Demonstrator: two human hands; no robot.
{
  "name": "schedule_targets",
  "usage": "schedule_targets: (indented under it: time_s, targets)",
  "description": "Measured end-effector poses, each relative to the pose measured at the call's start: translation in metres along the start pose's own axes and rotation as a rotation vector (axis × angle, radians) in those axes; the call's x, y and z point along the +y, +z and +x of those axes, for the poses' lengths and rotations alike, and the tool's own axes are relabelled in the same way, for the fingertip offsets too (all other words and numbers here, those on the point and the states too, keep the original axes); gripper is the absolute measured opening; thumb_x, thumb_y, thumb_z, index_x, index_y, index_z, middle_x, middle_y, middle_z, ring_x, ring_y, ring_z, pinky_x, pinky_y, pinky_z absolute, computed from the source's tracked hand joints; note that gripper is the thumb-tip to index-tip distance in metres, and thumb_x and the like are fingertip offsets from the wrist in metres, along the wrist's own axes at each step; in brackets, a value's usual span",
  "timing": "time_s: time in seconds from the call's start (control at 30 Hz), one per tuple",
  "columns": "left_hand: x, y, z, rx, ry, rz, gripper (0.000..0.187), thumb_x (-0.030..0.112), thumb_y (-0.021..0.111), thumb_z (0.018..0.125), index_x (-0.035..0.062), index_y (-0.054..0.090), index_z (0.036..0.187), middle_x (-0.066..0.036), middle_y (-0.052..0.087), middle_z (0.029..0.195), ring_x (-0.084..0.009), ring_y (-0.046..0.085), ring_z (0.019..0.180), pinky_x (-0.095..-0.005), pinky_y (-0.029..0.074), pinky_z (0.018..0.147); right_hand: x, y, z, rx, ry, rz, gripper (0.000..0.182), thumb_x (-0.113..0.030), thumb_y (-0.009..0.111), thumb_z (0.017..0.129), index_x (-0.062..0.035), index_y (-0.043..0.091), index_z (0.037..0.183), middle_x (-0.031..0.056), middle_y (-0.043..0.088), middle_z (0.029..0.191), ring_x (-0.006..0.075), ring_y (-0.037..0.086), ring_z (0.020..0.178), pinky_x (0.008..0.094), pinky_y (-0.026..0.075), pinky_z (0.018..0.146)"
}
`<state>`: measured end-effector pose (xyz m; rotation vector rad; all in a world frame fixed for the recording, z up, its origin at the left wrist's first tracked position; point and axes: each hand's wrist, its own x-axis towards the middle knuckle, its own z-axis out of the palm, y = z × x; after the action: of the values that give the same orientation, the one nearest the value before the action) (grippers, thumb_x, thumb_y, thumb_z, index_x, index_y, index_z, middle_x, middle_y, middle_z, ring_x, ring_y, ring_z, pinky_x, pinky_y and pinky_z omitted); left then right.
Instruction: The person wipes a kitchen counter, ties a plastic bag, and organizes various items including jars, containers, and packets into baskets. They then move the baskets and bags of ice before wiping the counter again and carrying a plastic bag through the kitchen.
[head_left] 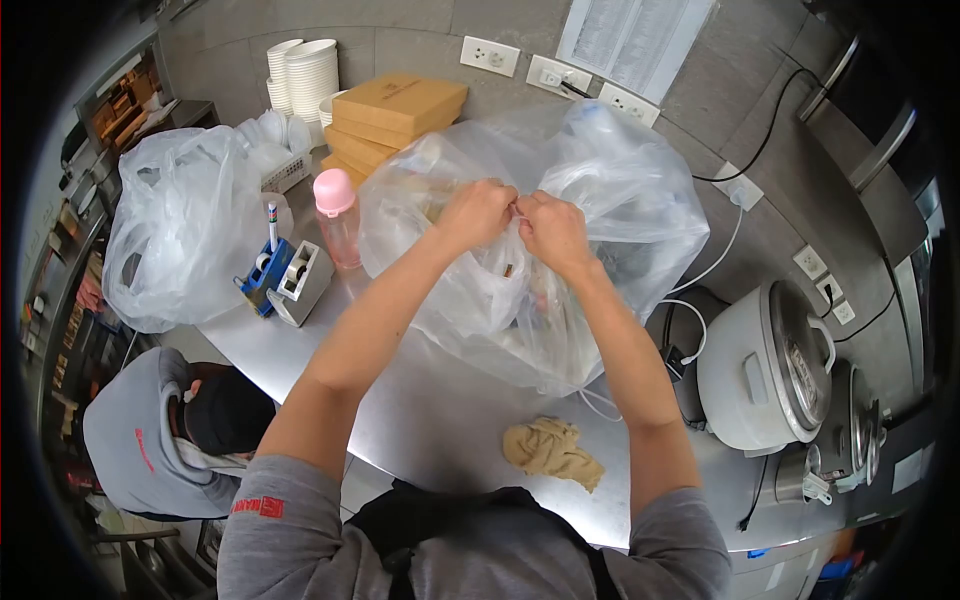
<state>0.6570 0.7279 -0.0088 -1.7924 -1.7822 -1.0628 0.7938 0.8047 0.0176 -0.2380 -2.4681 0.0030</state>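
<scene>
A large clear plastic bag (640, 200) with things inside it stands at the back of the steel table (430, 410). Above its middle, my left hand (478, 212) and my right hand (553, 232) are close together, both with fingers closed on gathered plastic of the bag. A thin reddish strip shows between the fingertips; what it is, I cannot tell. The bag's contents are blurred by the plastic. Left of the bag stands a bottle with a pink cap (337, 192).
Tape dispensers (300, 280) and white plastic bags (170, 220) lie left; cardboard boxes (395, 105) and stacked cups (312, 75) behind. A tan cloth (550, 450) lies in front. At right are a rice cooker (745, 370) and cords. Another person (160, 430) is at lower left.
</scene>
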Motion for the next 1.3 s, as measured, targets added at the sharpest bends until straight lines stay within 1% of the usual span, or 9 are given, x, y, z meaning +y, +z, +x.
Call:
schedule_targets:
  time_s: [0.13,0.23,0.43,0.63,0.67,0.8,0.9,1.1,1.3]
  targets:
    - [-0.002,-0.009,0.004,-0.271,-0.527,-0.494,0.008,0.004,0.052,0.072,0.0012,0.058,0.075,-0.013,0.058,0.067,-0.0251,0.058,0.062,-0.0354,0.047,0.058,0.009,0.004,-0.002,0.040,-0.052,-0.195,0.009,-0.006,0.062,0.066,-0.0080,0.057,0.073,0.0089,0.055,0.072,0.0292,0.057,0.062,0.0383,0.045,0.056]
    - [0.000,-0.002,0.002,-0.078,-1.002,-1.489,0.009,0.008,0.050,0.075,0.0029,0.057,0.075,-0.008,0.059,0.076,-0.0197,0.056,0.069,-0.0363,0.046,0.060,0.014,-0.008,0.000,0.178,-0.001,-0.040,0.007,-0.008,0.063,0.069,-0.0090,0.057,0.072,0.0083,0.055,0.070,0.0289,0.056,0.059,0.0373,0.045,0.053]
    - [0.009,-0.027,0.010,0.169,-1.060,-1.992,0.007,0.015,0.056,0.077,0.0087,0.056,0.075,-0.002,0.054,0.074,-0.0135,0.051,0.072,-0.0253,0.040,0.060,0.008,-0.046,-0.003,0.197,0.007,-0.103,0.006,-0.010,0.061,0.073,-0.0087,0.056,0.073,0.0078,0.054,0.065,0.0266,0.055,0.064,0.0372,0.044,0.054]
    - [0.026,-0.016,0.046,0.006,-0.918,-1.435,0.010,0.016,0.058,0.079,0.0092,0.054,0.073,0.001,0.051,0.066,-0.0090,0.043,0.053,-0.0250,0.037,0.050,0.009,-0.028,-0.007,0.101,-0.124,-0.245,0.003,-0.007,0.055,0.071,-0.0099,0.055,0.071,0.0059,0.056,0.068,0.0254,0.056,0.072,0.0375,0.046,0.056]
    - [-0.023,-0.008,0.049,-0.220,-1.052,-1.799,0.015,0.018,0.059,0.079,0.0116,0.050,0.068,0.002,0.050,0.064,-0.0069,0.041,0.050,-0.0230,0.035,0.047,0.006,-0.036,-0.007,0.072,-0.140,-0.238,0.004,-0.007,0.054,0.070,-0.0098,0.055,0.072,0.0058,0.056,0.068,0.0252,0.056,0.072,0.0378,0.046,0.056]
    - [0.017,-0.032,0.044,0.180,-1.228,-1.803,0.022,0.023,0.055,0.080,0.0142,0.046,0.063,0.004,0.047,0.061,-0.0075,0.039,0.051,-0.0219,0.033,0.052,0.010,-0.060,-0.002,0.044,-0.144,-0.268,0.006,-0.008,0.052,0.071,-0.0099,0.056,0.075,0.0058,0.058,0.070,0.0245,0.056,0.073,0.0384,0.046,0.057]
    - [0.026,-0.021,0.041,0.079,-1.210,-1.652,0.013,0.021,0.054,0.081,0.0142,0.053,0.070,0.004,0.048,0.063,-0.0093,0.040,0.054,-0.0225,0.031,0.053,0.022,-0.058,0.002,0.092,-0.056,-0.294,0.006,-0.006,0.053,0.073,-0.0095,0.056,0.077,0.0075,0.058,0.070,0.0267,0.055,0.070,0.0396,0.045,0.058]
    - [0.014,-0.034,0.022,-0.312,-0.953,-1.429,0.029,0.012,0.054,0.082,0.0115,0.058,0.110,0.006,0.047,0.067,-0.0078,0.041,0.060,-0.0229,0.032,0.053,0.001,-0.022,-0.010,0.074,0.026,-0.175,0.003,-0.010,0.054,0.076,-0.0090,0.056,0.077,0.0104,0.059,0.066,0.0286,0.058,0.064,0.0403,0.045,0.057]
    - [-0.002,-0.071,0.035,0.058,-0.443,-1.226,0.041,0.020,0.060,0.081,0.0078,0.051,0.119,-0.008,0.057,0.108,-0.0133,0.053,0.089,-0.0279,0.043,0.068,0.015,-0.051,-0.026,0.233,0.064,0.053,0.008,-0.007,0.056,0.078,-0.0073,0.058,0.085,0.0118,0.056,0.062,0.0290,0.053,0.054,0.0360,0.044,0.053]
